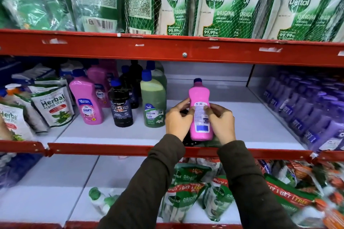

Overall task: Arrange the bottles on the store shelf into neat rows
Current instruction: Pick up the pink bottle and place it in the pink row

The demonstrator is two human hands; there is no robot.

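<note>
Your two sleeves reach to the shelf [115,132]. Both hands, left [177,119] and right [221,122], grasp the pink bottle [200,113] between them, its long axis upright. The rows [119,98] stand to your left.

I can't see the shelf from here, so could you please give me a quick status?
Both hands, left hand and right hand, shut on pink bottle, upright, back label facing out. Rows to its left: pink, black, green. Something dark behind the bottle, unclear.

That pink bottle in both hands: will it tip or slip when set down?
The pink bottle looks tall and narrow, so it probably tips if nudged near its blue cap. Its glossy plastic may be slippery; the left hand and right hand grip around the label. It appears full, likely fairly heavy.
</note>
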